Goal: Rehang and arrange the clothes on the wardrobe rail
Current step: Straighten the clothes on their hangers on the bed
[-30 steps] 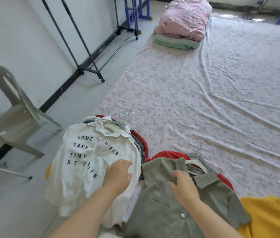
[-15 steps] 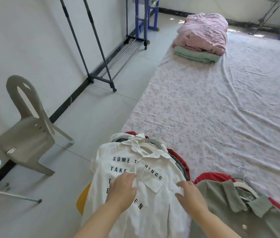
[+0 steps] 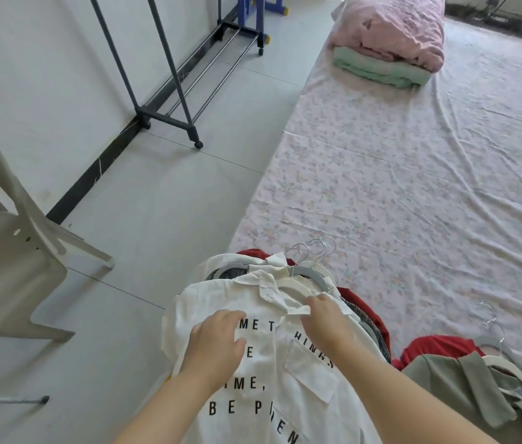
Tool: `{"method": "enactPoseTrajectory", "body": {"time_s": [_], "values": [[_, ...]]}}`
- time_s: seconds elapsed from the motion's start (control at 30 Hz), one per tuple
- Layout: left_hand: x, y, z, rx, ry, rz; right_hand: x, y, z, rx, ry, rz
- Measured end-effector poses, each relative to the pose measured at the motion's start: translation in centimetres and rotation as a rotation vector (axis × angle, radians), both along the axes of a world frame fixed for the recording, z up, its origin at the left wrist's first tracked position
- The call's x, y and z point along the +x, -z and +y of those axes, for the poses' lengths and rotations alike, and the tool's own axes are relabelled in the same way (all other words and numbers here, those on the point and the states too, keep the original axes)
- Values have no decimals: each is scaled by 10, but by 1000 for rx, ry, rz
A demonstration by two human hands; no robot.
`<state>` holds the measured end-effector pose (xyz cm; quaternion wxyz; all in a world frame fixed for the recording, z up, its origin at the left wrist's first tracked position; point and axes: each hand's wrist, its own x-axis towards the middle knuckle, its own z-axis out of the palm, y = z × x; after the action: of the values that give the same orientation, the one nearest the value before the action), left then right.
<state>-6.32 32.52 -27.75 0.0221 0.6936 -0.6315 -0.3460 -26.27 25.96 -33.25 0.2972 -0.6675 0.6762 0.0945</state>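
Note:
A white shirt with black lettering tops a pile of clothes on hangers at the mattress's near edge. My left hand lies flat on its front, fingers together. My right hand rests at the collar, fingertips touching the white hanger; whether it grips is unclear. Several metal hooks stick out above the collar. An olive green shirt on a hanger lies to the right over red cloth. The dark clothes rail frame stands by the wall at top left.
A grey plastic chair stands on the left on the tiled floor. The mattress with a floral sheet fills the right side. Folded pink and green bedding sits at its far end. A blue frame stands behind the rail.
My right hand left the green shirt and moved across to the white shirt's collar. My left hand slid up the white shirt. The view swung left and tilted up.

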Motion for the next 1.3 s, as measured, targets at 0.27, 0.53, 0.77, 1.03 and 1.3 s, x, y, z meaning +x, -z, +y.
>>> {"method": "enactPoseTrajectory", "body": {"time_s": [0.27,0.53,0.77,1.03,1.3], "values": [[8,51,-8,-1,10,-5,11,71,-47,-110,-66,158],[10,50,-9,-47,-26,8,2,74,-42,-305,-12,87],[-10,-3,-13,-210,-68,55,-14,-4,15,-580,125,-294],[-41,-71,14,-385,105,39,-39,-109,98,-775,106,-421],[-64,-101,58,-629,233,184,-60,-176,184,-1005,315,-349]]}}
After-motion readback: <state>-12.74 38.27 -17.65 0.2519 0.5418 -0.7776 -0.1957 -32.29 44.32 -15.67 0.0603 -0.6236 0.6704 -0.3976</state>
